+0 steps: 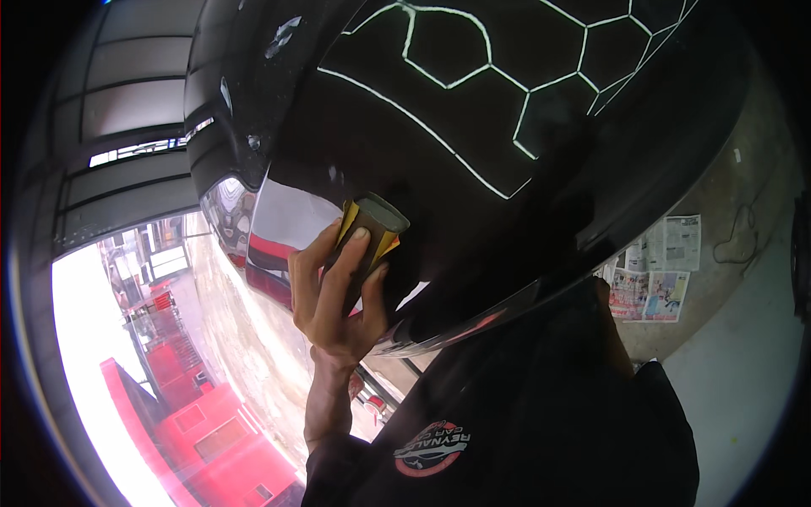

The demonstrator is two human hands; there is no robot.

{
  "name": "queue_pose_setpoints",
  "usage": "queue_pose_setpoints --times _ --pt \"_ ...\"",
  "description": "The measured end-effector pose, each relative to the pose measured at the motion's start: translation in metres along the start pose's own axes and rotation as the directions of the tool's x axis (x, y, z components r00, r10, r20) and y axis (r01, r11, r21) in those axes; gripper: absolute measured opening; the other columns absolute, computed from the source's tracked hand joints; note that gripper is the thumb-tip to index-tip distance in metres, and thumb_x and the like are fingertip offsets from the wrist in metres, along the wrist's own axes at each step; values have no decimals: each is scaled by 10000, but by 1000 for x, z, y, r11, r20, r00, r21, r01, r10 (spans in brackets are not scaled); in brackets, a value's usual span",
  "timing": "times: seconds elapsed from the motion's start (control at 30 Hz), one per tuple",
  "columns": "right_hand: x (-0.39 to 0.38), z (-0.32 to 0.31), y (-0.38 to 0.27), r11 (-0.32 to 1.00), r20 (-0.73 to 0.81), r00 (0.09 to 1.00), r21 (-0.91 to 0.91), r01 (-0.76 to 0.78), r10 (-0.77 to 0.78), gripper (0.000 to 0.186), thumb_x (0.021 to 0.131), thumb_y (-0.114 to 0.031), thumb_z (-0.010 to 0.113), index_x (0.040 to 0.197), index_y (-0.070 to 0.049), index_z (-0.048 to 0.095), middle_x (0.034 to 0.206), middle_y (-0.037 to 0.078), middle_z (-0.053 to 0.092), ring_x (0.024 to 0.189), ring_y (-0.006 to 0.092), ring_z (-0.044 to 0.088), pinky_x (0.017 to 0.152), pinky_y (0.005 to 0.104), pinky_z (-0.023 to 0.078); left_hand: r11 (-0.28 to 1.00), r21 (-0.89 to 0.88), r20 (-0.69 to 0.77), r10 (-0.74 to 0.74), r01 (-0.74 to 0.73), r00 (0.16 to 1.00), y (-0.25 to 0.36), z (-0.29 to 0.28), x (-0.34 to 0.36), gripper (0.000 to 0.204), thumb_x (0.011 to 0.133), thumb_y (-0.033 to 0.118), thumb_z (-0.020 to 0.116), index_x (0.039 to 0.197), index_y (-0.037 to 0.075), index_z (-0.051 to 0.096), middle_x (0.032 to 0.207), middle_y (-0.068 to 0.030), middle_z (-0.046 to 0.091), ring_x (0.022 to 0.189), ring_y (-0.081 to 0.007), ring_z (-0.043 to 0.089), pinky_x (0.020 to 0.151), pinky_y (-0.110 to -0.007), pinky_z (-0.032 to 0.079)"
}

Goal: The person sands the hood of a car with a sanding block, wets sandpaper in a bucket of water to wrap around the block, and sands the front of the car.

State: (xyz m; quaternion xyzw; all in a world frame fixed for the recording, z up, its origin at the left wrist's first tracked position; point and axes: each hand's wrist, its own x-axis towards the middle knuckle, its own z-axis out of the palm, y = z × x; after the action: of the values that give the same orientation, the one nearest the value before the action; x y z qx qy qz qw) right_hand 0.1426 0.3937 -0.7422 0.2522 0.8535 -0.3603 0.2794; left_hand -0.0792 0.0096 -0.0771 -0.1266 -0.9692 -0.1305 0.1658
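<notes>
My left hand [342, 308] is raised against a glossy black curved panel [439, 228], which looks like vehicle bodywork. Its fingers are closed round a small dark sanding block [382, 216] wrapped in yellow-edged sandpaper. The block is at the panel's surface; whether it presses on it I cannot tell. Above it, white lines [414, 114] on the panel form a hexagon pattern. To the left of the block, the panel's shine mirrors white and red shapes. On the right, a strip of bare skin [615, 334] shows beside my dark shirt, but my right hand is out of sight.
Newspaper sheets [663, 266] lie on the grey floor at the right, near a thin looped cord [739, 241]. Red structures [211, 431] stand in bright light at the lower left. Dark slatted panels [127, 110] rise at the upper left.
</notes>
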Motion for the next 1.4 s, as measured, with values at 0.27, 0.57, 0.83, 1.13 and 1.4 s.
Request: queue_pose_setpoints --times 0.27,0.57,0.83,1.13,1.4 --pt "4 2 -11 999 21 999 -23 32 -32 393 981 -311 432 896 -8 668 869 234 680 843 419 673 692 520 504 1000 19 10 -14 13 1000 -3 -4 -1 410 731 -62 717 1139 -31 684 1133 -215 655 992 -332 660 857 -375 533" --pt "2 -11 -14 997 40 998 -61 48 -46 387 980 -305 433 891 -9 666 863 232 679 839 417 673 689 519 505 999 5 12 -34 34 999 0 -7 -3 393 742 -58 709 1133 -35 681 1141 -214 657 1010 -333 657 862 -376 532" --pt "9 -23 -13 992 56 996 -98 77 -72 382 980 -299 434 886 -10 665 859 231 678 835 415 674 687 517 506 995 -29 -177 -100 96 979 -3 -11 11 368 769 -32 704 1136 -49 683 1137 -213 657 1036 -337 651 872 -391 530" --pt "13 -35 -13 987 72 992 -122 108 -99 376 979 -293 434 881 -10 663 853 230 677 832 413 674 684 515 507 994 -61 -19 -94 93 995 0 -6 8 412 731 -35 739 1141 -17 696 1133 -199 657 1007 -315 660 870 -368 525" --pt "11 -37 -13 983 78 990 -134 126 -116 371 979 -287 435 876 -11 662 849 229 676 828 412 674 682 514 508 998 -53 -57 -24 21 998 -6 2 6 418 727 -35 746 1137 35 712 1164 -182 657 884 -288 612 749 -346 512"
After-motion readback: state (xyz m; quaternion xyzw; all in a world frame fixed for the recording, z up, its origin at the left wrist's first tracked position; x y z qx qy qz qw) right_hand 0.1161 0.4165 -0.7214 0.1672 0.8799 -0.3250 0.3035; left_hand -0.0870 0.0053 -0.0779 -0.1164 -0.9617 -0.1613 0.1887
